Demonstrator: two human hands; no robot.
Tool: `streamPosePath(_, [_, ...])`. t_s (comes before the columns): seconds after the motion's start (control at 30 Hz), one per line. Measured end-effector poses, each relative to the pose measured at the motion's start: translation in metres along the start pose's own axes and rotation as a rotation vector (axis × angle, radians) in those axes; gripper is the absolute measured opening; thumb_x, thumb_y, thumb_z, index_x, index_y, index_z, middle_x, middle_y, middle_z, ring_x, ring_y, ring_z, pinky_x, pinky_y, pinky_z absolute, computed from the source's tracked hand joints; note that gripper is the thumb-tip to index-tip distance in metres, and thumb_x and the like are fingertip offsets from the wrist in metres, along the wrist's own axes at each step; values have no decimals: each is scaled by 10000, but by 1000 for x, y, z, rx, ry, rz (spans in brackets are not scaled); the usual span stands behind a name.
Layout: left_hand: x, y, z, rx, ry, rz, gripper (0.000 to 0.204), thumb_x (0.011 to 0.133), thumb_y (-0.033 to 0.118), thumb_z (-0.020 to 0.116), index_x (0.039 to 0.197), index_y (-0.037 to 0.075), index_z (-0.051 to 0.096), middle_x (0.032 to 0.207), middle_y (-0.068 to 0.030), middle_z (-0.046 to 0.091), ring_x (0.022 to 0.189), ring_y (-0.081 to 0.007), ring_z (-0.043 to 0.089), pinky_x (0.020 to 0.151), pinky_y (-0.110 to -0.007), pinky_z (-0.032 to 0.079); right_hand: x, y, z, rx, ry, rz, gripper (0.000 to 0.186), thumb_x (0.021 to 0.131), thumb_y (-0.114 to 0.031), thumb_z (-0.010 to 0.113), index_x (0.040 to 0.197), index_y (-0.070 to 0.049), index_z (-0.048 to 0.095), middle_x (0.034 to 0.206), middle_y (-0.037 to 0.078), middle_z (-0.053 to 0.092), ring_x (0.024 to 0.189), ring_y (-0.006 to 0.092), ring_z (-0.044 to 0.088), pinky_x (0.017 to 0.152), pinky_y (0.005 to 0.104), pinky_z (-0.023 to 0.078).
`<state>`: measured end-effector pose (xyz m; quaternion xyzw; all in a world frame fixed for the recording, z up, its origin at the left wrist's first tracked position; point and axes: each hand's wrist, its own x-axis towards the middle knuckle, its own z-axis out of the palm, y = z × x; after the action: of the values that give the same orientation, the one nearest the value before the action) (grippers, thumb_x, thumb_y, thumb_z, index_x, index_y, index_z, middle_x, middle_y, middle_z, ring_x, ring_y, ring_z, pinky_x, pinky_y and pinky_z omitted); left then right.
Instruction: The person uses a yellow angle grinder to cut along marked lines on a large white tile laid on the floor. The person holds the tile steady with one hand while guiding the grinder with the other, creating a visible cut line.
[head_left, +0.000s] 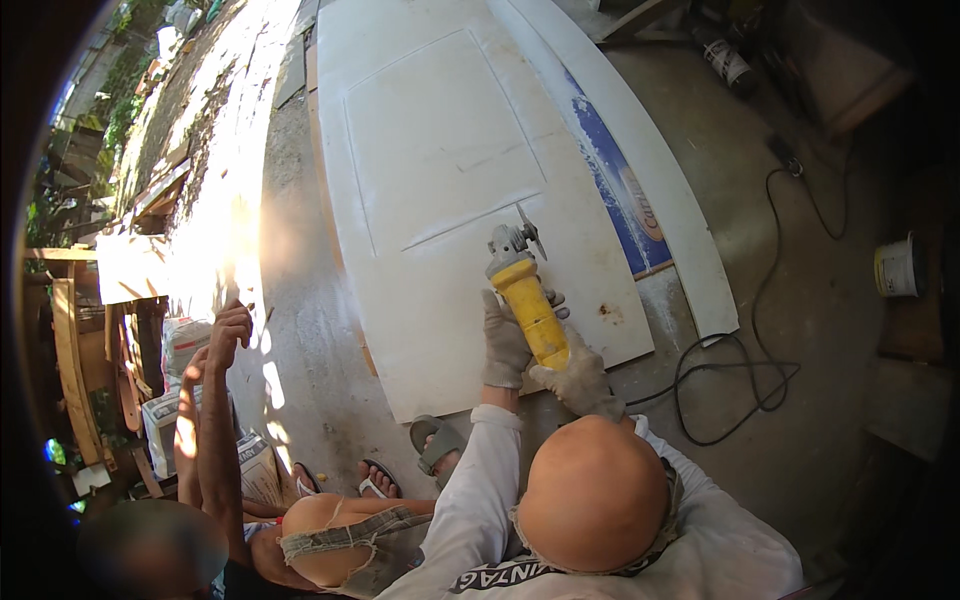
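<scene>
A yellow angle grinder (pixel 535 313) with a grey metal head and a thin disc (pixel 531 232) is held in both of my gloved hands. Around its body wraps my left hand (pixel 505 345), fingertips showing on the far side. My right hand (pixel 578 385) grips the rear end, by the cord. Below the tool lies a large whitish panel (pixel 420 330) with straight dark lines marking out a rectangle. The disc is over the panel close to the rectangle's near line; whether it touches the surface, I cannot tell.
A white strip (pixel 690 250) and a blue printed board (pixel 615 185) lie right of the panel. A black cord (pixel 765 300) loops across the floor toward a white bucket (pixel 897 268). At left, another person's hands (pixel 232 330) are raised beside stacked sacks (pixel 185 345) and timber (pixel 75 360).
</scene>
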<state>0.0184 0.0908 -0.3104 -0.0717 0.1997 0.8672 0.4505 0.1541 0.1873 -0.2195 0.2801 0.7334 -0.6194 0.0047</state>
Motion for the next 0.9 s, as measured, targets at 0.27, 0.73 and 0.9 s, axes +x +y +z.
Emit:
streamPosePath(0.27, [-5,-16,-6,-152,-18,-23,976,921,874,547,1410,30,573,1172,-194,704,1136,-435,699,1084,-653,524,-4,10,5,-62,-15,158,856,817,-247,893,1542,-17,500,1258,255,723,1169,392,721,1021,452,574])
streamPosePath(0.73, [35,13,25,-100,-55,-9,893,1014,738,474,1503,-9,495,1328,-230,649,1195,-454,679,1077,-639,534,38,-8,-8,285,3,56,581,872,-155,861,1378,6,624,1059,75,727,830,137,683,698,297,575])
streamPosePath(0.9, [35,6,43,-123,-181,-54,835,1046,680,479,1509,-15,506,1330,-225,668,1211,-428,700,1112,-636,533,22,-27,-28,401,-36,100,621,877,-199,850,1414,-8,603,987,61,713,798,155,677,711,327,576])
